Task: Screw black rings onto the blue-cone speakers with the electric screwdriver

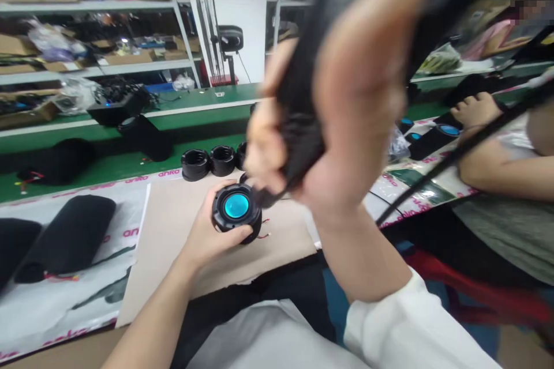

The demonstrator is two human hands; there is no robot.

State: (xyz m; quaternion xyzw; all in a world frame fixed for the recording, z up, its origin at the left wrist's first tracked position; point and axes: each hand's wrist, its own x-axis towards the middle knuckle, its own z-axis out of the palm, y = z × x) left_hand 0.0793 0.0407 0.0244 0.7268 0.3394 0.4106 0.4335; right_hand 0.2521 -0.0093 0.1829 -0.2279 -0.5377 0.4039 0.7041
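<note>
Nearest the lens: right hand [350, 127], blurred, curled snugly round a black handheld tool [309, 69], angled down toward the cardboard sheet [164, 253]. Lower end of the tool close to the right rim of a round speaker unit [223, 223]; touching or just short of it, cannot tell through the blur.

Left hand [205, 239] closed round that unit from the left, thumb along the near side, fingers round the far side. Held over the middle of the sheet, toward its far edge, with cyan disc [236, 206] facing up and thin red leads [263, 236] trailing loose on the right.

Just past the sheet's far edge, near its far left corner: a row of black rings [195, 165], with no cyan showing inside. Toward the table's [112, 173] left edge: dark cylinders [71, 236] lying on a white printed sheet [38, 314], red wires poking from one end.

By the look of things, only partway along: disc apparently seated in the held unit, leads unconnected, rings and cylinders apparently awaiting work. Cannot make out any screws, fitted or missing.

Beyond the sheet, at right: a co-worker's hand [476, 109] beside a blue-ended dark piece [439, 137].
</note>
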